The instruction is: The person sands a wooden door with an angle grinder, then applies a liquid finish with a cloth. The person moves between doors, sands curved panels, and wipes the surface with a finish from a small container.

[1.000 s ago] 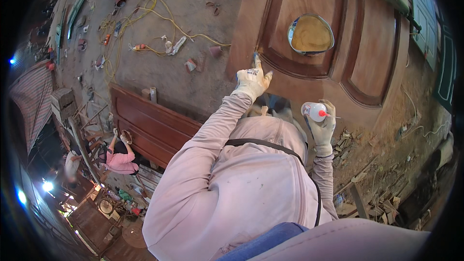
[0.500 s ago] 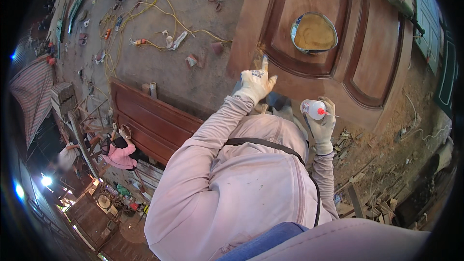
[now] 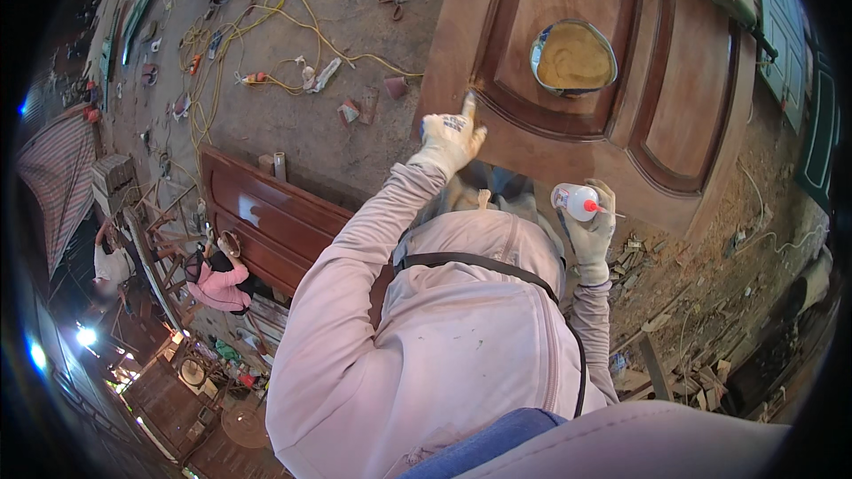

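My left hand wears a pale work glove. Its index finger is stretched out and touches the brown wooden door, beside the curved moulding corner of a raised panel; the thumb stands apart and I see nothing held. Off the door's near edge, my gloved right hand grips a small white squeeze bottle with a red cap and thin nozzle, tilted to the right. On the door panel sits a round tin with tan powder inside.
Yellow cords trail over the floor at the upper left. A second reddish wooden door lies at the left, where a person in pink works. Wood scraps litter the lower right. Pale blue panels lean at the far right.
My left hand has shifted left and slightly up, its fingertip sliding along the door by the moulding corner. My right hand keeps the bottle in nearly the same place.
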{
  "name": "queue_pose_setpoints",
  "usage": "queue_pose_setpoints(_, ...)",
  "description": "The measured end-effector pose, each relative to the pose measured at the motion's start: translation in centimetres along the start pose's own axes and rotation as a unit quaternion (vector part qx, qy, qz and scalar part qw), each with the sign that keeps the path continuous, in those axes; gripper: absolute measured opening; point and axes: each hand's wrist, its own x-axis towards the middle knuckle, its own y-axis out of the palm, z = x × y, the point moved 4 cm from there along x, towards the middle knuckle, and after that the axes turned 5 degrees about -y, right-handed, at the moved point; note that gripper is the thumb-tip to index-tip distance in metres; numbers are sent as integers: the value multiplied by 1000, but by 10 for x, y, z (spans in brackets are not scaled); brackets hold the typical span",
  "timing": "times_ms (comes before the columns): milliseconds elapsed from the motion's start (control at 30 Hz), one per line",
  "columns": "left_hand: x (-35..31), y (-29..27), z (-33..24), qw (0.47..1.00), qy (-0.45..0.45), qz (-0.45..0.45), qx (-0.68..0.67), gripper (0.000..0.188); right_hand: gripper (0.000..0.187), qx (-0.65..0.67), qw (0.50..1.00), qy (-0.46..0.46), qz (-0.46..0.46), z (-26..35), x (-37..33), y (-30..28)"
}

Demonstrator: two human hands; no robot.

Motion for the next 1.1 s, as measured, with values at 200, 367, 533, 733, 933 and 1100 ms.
queue_pose_setpoints(200, 29, -23, 24, 982, 102, -157, 9, 66, 54, -27, 999, -23, 9, 5, 2, 3)
queue_pose_setpoints(367, 27, -10, 13, 995, 67, 10, 70, 70, 54, -7, 1000, -18, 6, 5, 1, 7)
queue_pose_setpoints(533, 4, -5, -1, 995, 63, 44, 60, 76, 53, -22, 999, -30, -2, 2, -2, 8)
queue_pose_setpoints(733, 0, 12, -13, 997, 43, 62, 36, 80, 54, -12, 1000, -18, -1, 2, -4, 6)
queue_pose_setpoints(933, 11, 1, -1, 997, 15, 50, 60, 82, 55, -25, 999, -18, -7, 5, 3, 0)
queue_pose_setpoints(1100, 6, 7, -11, 998, 44, 13, 42, 82, 55, 2, 1000, -13, -4, 4, 3, 3)
